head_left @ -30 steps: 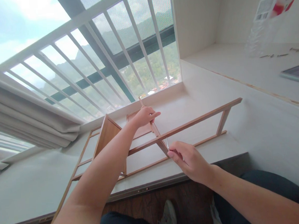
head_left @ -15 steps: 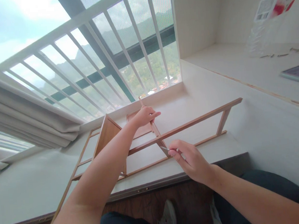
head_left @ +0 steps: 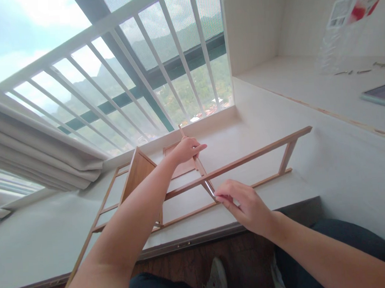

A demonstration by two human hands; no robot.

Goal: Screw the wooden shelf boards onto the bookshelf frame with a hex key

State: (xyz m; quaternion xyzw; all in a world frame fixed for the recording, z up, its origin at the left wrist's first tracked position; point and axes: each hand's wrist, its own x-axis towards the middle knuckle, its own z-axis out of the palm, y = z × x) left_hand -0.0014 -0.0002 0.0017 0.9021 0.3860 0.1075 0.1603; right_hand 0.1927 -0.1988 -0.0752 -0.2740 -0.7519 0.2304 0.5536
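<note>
Wooden frame [head_left: 258,153] is lying on the ledge [head_left: 224,133], under and between your hands. Long rail [head_left: 239,162] runs slantwise between them, far end out past your right hand. Crossbar [head_left: 198,165] spans from your left hand down to near your right fingertips.

Right hand [head_left: 238,202]: thumb and fingers pinching a thin metal tool [head_left: 210,187]. Tool's long axis slants up-left from your fingertips, toward where rail and crossbar meet; can't tell if the tip is seated. Left hand [head_left: 189,149]: curled round the crossbar, one finger sticking out toward the right.

Wood panel [head_left: 136,173] stands left of your left hand. Screws [head_left: 364,71] and clear wrapper [head_left: 336,39] are on the shelf [head_left: 305,74], well right of your right hand.
</note>
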